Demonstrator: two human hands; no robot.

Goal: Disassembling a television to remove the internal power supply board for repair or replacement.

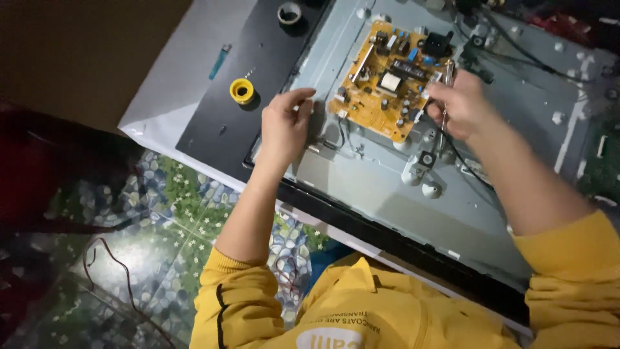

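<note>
An orange-yellow circuit board (381, 81) sits screwed onto the grey metal back of an opened flat screen (387, 181). My left hand (285, 126) rests on the metal panel just left of the board, fingers loosely curled, holding nothing that I can see. My right hand (460, 103) is closed around a thin metal tool (447, 74) at the board's right edge, its tip hidden among the components. Both sleeves are yellow.
A yellow ring-shaped spool (242, 91) and a grey tape roll (289, 12) lie on the black frame at the left. A small blue pen-like item (219, 61) lies on white sheeting. Black cables (516, 55) run across the top right. Patterned floor below.
</note>
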